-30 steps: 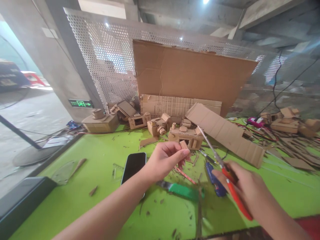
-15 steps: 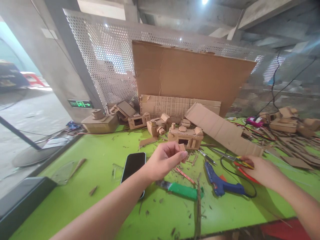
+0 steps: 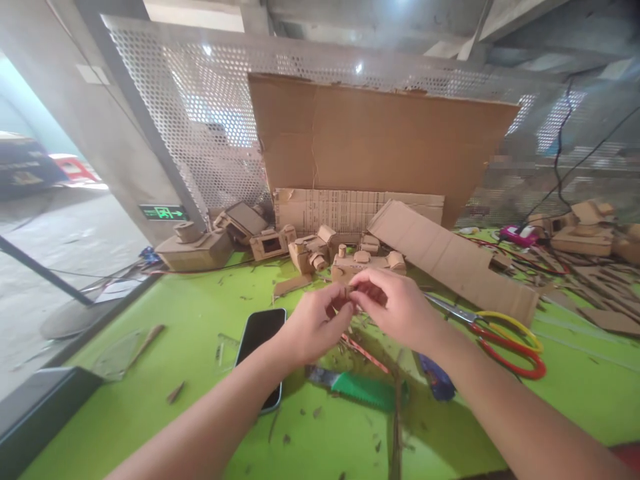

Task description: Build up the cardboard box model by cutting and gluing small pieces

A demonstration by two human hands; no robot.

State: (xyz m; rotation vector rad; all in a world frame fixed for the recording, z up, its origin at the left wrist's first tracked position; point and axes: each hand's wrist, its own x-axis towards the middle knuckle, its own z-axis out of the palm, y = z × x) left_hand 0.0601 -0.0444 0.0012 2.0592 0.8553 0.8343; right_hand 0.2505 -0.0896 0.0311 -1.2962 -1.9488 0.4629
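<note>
Head view: the green surface (image 3: 200, 300) spans the work area and carries scattered brown scraps. Behind it runs a perforated screen (image 3: 155, 87). A large cardboard sheet (image 3: 380, 140) stands in front of the screen. A slanted cardboard panel (image 3: 450, 260) lies at the right of centre, with a notch in its edge. A printed cardboard strip (image 3: 350, 212) stands along the base of the large sheet.

A camera-shaped cardboard model (image 3: 367, 262) sits just beyond the hands, its lower part hidden by them. The left hand (image 3: 317, 323) and the right hand (image 3: 395, 310) meet above the surface, fingertips together. The left fingers are narrow and pinch a small piece. The right fingers are narrow at the same point; whether they also grip it cannot be told.

The scissors (image 3: 477, 326), with red and yellow handles, lie to the right of the right forearm. A phone (image 3: 260, 340) lies partly under the left forearm. A green-handled knife (image 3: 367, 391) lies between the forearms. A blue tool (image 3: 436, 377) is partly covered by the right forearm.

The small piece (image 3: 349, 291) is at the meeting fingertips, mostly hidden.
</note>
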